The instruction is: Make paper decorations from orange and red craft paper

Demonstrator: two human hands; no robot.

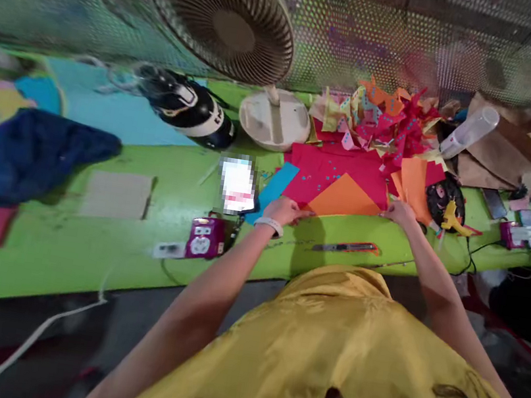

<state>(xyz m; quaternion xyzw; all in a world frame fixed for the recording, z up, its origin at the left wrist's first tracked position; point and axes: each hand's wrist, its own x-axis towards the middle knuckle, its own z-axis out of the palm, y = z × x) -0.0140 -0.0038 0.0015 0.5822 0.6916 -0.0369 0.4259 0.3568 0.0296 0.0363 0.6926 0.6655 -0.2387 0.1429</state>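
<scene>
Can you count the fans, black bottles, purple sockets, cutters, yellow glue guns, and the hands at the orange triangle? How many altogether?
Fan: 1
Black bottle: 1
Purple sockets: 2, left one, right one
Cutter: 1
Yellow glue gun: 1
Hands at the orange triangle: 2, left hand, right hand
Total: 8

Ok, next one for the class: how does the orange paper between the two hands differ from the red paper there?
The orange paper shows as a triangle; the red paper spreads wider.
The orange paper lies on top, its near corners at the left hand and right hand; the red paper is partly covered beneath it.
Blue specks dot the red paper, while the orange paper looks plain.
Both are over the green table.
</scene>
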